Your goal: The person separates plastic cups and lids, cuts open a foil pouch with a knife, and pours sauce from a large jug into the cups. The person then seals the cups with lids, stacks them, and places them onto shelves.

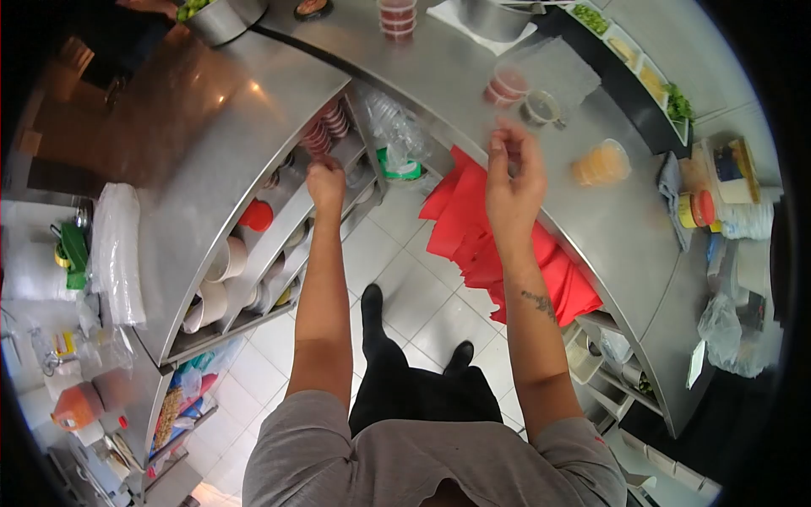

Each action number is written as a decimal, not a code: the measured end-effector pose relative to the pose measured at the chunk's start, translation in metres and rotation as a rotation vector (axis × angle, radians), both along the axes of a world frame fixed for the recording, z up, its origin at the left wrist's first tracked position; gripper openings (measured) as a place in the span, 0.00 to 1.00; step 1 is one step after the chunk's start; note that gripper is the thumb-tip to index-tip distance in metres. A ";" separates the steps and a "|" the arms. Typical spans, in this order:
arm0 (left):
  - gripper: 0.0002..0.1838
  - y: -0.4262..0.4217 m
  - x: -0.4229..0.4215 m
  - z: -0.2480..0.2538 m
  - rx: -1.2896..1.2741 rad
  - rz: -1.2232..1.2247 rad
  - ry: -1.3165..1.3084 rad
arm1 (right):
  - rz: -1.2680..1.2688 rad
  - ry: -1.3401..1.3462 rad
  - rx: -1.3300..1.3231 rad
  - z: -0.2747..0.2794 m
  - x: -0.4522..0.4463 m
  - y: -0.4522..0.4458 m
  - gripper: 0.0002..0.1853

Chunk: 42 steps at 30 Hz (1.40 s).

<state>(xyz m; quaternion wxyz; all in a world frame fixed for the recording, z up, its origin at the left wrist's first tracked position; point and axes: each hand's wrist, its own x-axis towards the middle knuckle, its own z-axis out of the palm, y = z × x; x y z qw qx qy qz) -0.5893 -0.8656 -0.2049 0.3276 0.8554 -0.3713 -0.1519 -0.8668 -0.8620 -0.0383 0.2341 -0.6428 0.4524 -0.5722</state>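
My left hand (326, 183) reaches to the edge of the under-counter shelf, its fingers curled closed. Just beyond it stand stacks of small clear cups with dark red contents (318, 139); whether the fingers grip one is hidden. My right hand (515, 182) is raised near the front edge of the right-hand counter, palm turned inward, fingers loosely bent and apart from the thumb, with nothing visible in it. Past its slightly blurred fingertips are a clear cup with red contents (507, 87) and a small round cup (540, 108). Red sheeting (473, 224) hangs below this hand.
A clear cup of pale orange pieces (602, 163) stands on the steel counter (583, 127). More red-filled cups (397, 19) are stacked farther back. White containers (226, 259) and a red lid (257, 215) sit on the left shelf. Tiled floor (414, 270) lies between the counters.
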 end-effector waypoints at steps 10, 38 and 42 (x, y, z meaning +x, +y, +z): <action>0.10 -0.005 -0.055 0.115 -0.130 -0.558 0.362 | -0.319 0.268 0.095 0.014 0.007 -0.052 0.36; 0.13 0.031 0.041 -0.005 -0.063 -0.338 -0.100 | -0.264 0.367 0.199 0.016 0.014 -0.058 0.43; 0.15 0.012 0.028 -0.011 -0.109 -0.366 -0.226 | -0.310 0.385 0.183 0.011 0.014 -0.058 0.43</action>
